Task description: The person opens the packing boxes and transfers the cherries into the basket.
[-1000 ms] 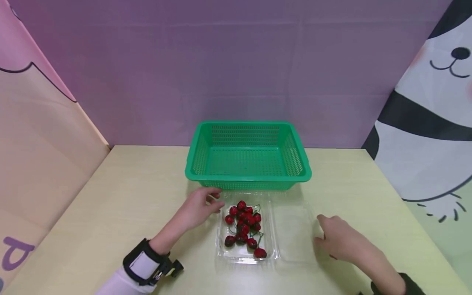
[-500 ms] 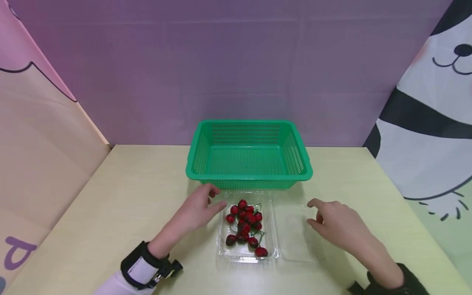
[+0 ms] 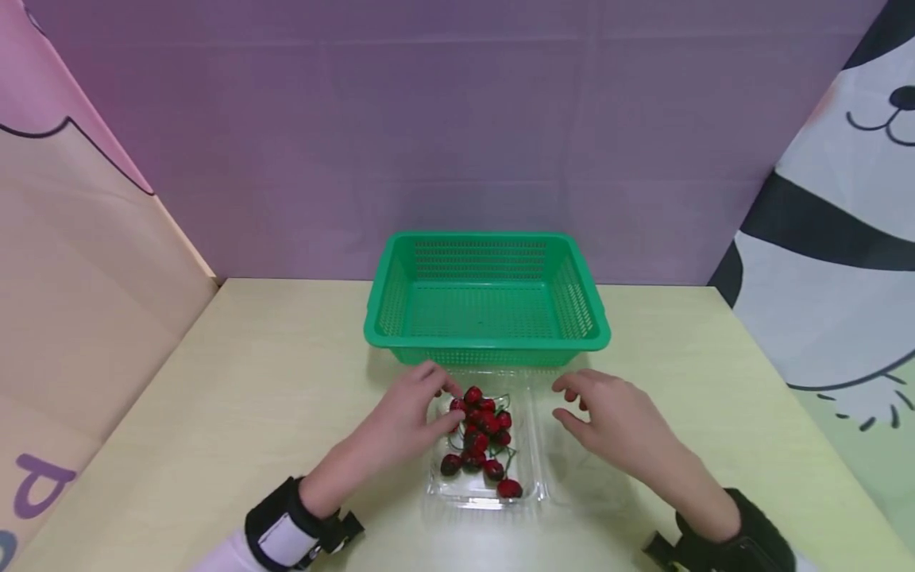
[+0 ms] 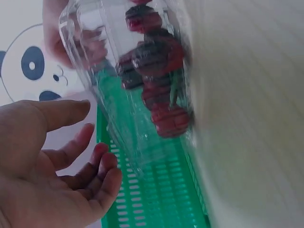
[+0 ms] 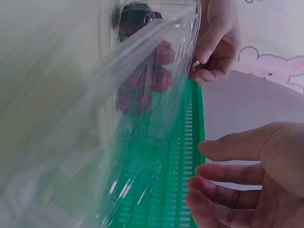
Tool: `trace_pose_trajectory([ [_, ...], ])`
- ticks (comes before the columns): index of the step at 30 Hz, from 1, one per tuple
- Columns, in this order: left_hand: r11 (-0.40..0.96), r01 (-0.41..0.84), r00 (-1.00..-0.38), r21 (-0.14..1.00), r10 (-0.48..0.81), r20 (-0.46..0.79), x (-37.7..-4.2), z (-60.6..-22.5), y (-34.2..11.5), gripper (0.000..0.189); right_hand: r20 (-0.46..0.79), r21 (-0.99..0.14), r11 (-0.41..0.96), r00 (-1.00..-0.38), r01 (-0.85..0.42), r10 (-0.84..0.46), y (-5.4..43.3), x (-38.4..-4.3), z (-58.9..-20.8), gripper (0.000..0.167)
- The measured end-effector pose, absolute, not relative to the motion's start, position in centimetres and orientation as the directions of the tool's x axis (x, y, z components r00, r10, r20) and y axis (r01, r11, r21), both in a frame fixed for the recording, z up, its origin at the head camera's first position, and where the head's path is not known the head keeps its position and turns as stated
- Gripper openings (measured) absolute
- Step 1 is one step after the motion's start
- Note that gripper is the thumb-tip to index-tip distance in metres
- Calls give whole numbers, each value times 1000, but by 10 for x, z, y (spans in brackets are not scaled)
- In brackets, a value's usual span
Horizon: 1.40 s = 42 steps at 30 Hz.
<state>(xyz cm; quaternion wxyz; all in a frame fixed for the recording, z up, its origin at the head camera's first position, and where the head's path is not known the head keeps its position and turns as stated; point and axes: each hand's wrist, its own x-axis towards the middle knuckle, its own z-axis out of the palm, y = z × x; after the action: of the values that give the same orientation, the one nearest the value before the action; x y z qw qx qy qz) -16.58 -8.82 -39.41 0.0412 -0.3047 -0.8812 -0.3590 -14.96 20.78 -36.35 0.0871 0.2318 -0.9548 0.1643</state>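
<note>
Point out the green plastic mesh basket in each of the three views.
Head: green plastic mesh basket at centre, behind the clear plastic clamshell box of red cherries.
Left wrist: lower middle, seen below and through the box.
Right wrist: a strip at lower centre, beyond the box's lid.
Shared landmark: the cherries.
</note>
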Motion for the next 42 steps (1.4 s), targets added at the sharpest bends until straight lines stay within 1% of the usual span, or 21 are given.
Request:
trace_pose_trajectory([
  [4, 558, 644, -754, 524, 581, 308, -161, -393, -81, 21, 235, -261, 826, -863, -499, -447, 199, -150, -364, 24],
  [8, 572, 654, -739, 495, 623, 257, -157, -392, -74, 24, 225, -243, 819, -852, -519, -473, 193, -151, -364, 24],
  [15, 608, 607, -759, 512, 635, 146, -154, -391, -67, 25, 226, -232, 800, -830, -554, -509, 185, -151, -366, 25],
  [23, 594, 614, -734, 520, 672, 100, -155, -393, -65, 23, 204, -246, 797, -834, -551, -513, 181, -150, -368, 26],
  [33, 577, 628, -715, 522, 693, 94, -156, -397, -62, 23, 174, -265, 794, -837, -547, -518, 178, -149, -368, 27],
  [42, 522, 605, -718, 602, 684, 129, -157, -397, -63, 22, 174, -269, 792, -837, -548, -519, 178, -149, -368, 26],
])
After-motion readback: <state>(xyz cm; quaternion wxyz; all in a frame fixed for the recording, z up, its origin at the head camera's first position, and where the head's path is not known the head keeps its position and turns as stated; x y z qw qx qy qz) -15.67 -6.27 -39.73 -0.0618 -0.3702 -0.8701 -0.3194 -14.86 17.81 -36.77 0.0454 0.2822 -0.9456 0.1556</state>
